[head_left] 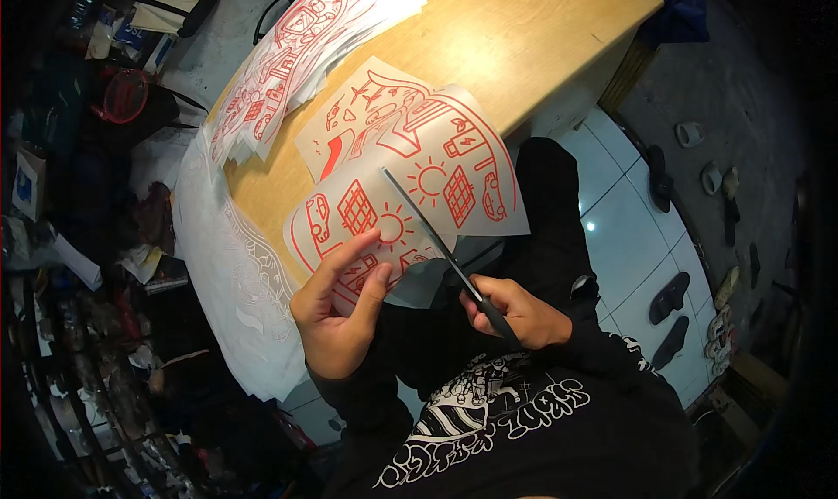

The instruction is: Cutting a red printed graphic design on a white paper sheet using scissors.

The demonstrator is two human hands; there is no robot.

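The left hand (340,317) points away from the body, thumb and forefinger extended; the right hand (522,313) is curled.
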